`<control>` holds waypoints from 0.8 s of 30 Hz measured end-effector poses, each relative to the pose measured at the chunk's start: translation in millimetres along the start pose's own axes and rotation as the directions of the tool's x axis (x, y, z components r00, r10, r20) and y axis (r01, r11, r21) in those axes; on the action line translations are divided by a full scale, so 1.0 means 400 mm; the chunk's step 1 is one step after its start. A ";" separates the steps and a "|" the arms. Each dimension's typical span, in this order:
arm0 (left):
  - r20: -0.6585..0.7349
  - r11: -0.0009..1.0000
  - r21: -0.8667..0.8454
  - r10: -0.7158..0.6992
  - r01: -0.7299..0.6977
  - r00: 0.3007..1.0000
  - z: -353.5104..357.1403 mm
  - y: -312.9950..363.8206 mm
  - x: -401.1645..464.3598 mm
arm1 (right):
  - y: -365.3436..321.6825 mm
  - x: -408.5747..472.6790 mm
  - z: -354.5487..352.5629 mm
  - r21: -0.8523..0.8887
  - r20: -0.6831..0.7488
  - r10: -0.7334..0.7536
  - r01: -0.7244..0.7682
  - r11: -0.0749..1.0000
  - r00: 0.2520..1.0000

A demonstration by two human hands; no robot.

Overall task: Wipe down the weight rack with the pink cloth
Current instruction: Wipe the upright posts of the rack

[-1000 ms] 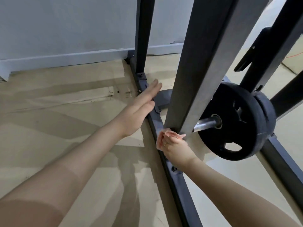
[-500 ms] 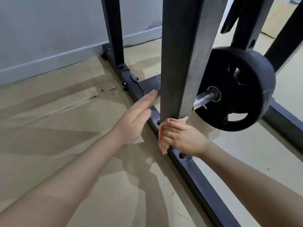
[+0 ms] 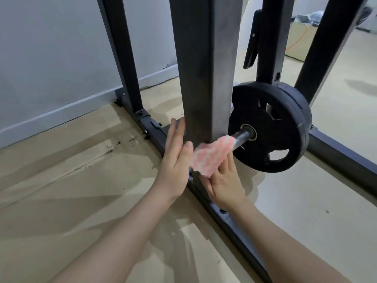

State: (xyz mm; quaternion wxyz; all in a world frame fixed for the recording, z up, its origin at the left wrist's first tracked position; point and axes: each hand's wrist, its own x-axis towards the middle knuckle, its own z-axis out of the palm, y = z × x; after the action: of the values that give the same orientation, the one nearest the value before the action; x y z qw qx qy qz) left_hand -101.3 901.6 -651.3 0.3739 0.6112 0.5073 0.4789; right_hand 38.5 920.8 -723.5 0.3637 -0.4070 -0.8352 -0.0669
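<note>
The weight rack's thick black upright post [image 3: 204, 68] stands in the middle, rising from a black floor rail [image 3: 240, 227]. The pink and white patterned cloth [image 3: 210, 157] lies against the foot of the post, near the steel peg [image 3: 242, 138]. My right hand [image 3: 223, 184] holds the cloth from below. My left hand [image 3: 175, 160] is flat with fingers straight, just left of the post, its thumb touching the cloth's left edge.
Two black weight plates [image 3: 273, 127] hang on the peg to the right of the post. More black uprights [image 3: 122, 52] stand behind and at the right. A grey wall with a skirting board runs at the left. A cardboard box [image 3: 299, 41] sits far right.
The cloth has unfolded and spread wider at the foot of the post. My left hand has moved toward it and now touches it. The view has shifted closer to the post.
</note>
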 end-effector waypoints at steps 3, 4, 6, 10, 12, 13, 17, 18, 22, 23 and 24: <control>0.033 0.996 -0.069 -0.051 0.053 0.998 0.008 -0.016 -0.010 | -0.021 0.013 -0.045 0.221 -0.036 0.159 -0.147 0.964 0.987; 0.037 0.994 -0.085 -0.070 0.073 0.997 0.015 -0.020 -0.014 | -0.025 0.031 -0.066 0.229 -0.056 0.224 -0.206 0.951 0.973; 0.051 0.988 -0.102 -0.111 0.116 0.992 0.031 -0.029 -0.024 | -0.024 0.055 -0.090 0.117 -0.089 0.273 -0.263 0.958 0.958; 0.047 0.989 -0.074 -0.122 0.125 0.991 0.060 -0.048 -0.040 | -0.035 0.023 -0.097 0.177 0.029 0.534 -0.530 0.829 0.845; 0.014 0.984 -0.111 -0.140 0.140 0.990 0.069 -0.054 -0.037 | -0.042 0.011 -0.091 0.290 -0.028 0.560 -0.530 0.797 0.828; 0.001 0.981 -0.132 -0.144 0.143 0.990 0.072 -0.055 -0.036 | -0.044 0.014 -0.086 0.317 -0.095 0.520 -0.470 0.824 0.849; 0.000 0.977 -0.172 -0.130 0.128 0.992 0.073 -0.062 -0.033 | -0.039 0.043 -0.025 0.286 -0.243 0.407 -0.336 0.897 0.880; 0.006 0.982 -0.147 -0.123 0.122 0.992 0.071 -0.067 -0.034 | -0.043 0.040 -0.008 0.287 -0.235 0.436 -0.367 0.885 0.869; 0.086 0.988 -0.080 -0.122 0.129 0.989 0.064 -0.090 -0.045 | -0.049 -0.047 0.048 0.294 -0.063 0.500 -0.463 0.836 0.863; 0.110 0.989 -0.071 -0.124 0.132 0.986 0.063 -0.095 -0.049 | -0.047 -0.070 0.058 0.320 -0.016 0.539 -0.506 0.801 0.842; 0.128 0.989 -0.060 -0.126 0.135 0.984 0.064 -0.098 -0.052 | -0.045 -0.085 0.066 0.339 0.002 0.560 -0.527 0.779 0.829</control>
State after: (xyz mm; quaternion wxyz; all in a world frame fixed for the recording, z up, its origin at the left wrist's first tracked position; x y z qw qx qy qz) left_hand -87.6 890.2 -699.4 0.4559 0.5919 0.5053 0.4318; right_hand 24.3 898.3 -761.8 0.4703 -0.5610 -0.6623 0.1596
